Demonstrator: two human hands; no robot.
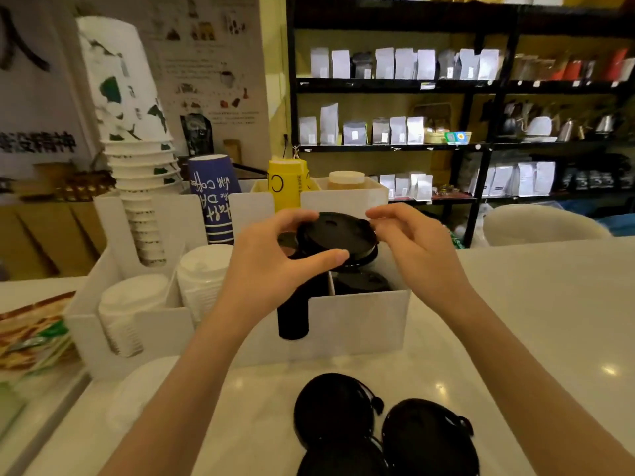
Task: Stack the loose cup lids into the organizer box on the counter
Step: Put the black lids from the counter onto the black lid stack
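Lids, black plastic, and one black lid is up over the organizer box, above its right-hand compartment! Left hand pinches its near rim with thumb and fingers, right hand steadies the far edge with its fingertips. It looks feather-light, thin and a bit flexy, so rim holds seem the way to go. Loose lids wait on the desk. Blue cup reads "coffee"; the rest is unclear.
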